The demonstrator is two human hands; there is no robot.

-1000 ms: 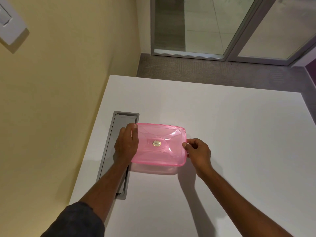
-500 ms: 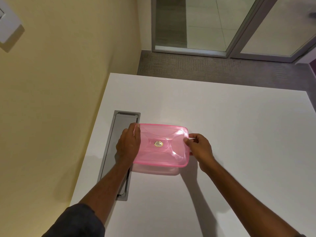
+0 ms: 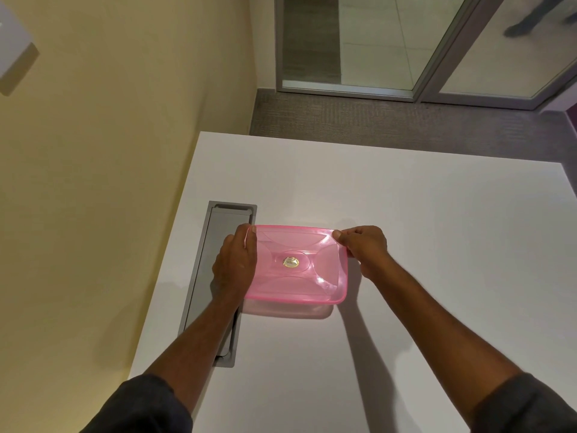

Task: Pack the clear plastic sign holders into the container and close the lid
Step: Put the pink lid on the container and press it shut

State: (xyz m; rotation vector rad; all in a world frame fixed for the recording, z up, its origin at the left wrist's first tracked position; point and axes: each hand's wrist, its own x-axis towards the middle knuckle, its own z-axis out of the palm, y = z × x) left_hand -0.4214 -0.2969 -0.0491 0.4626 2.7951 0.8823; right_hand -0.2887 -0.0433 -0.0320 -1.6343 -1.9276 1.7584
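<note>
— While the translucent pink rectangular plastic lid [image 3: 296,264] sits on the clear plastic container [image 3: 287,310], where exactly is it on the white tabletop [image 3: 437,245]?

— Left of centre, just beside the grey metal cable hatch [image 3: 212,276] set into the table at about nine o'clock from the lid. Only a pale strip of the container's front wall shows below the lid's near edge, at six o'clock. Whether the clear sign holders are inside I cannot tell; the lid hides them.

— And the left hand [image 3: 234,267]?

— It lies along the lid's nine o'clock side, fingers curled closed over the edge, fingertips reaching the far left corner at roughly eleven o'clock. Part of that hand covers the hatch.

— The right hand [image 3: 363,248]?

— At the far right corner, about one to two o'clock from the round gold sticker [image 3: 291,262] in the lid's middle. Its thumb and fingers are pinched shut on the rim there.

— Is the lid level?

— It looks nearly flat on the container, though I cannot tell if every edge is seated.

— Anything else around?

— Dark sleeves [image 3: 150,404] at six o'clock, a yellow wall [image 3: 109,151] at nine, and grey carpet [image 3: 374,120] with a glass door [image 3: 374,42] beyond the table at twelve.
</note>
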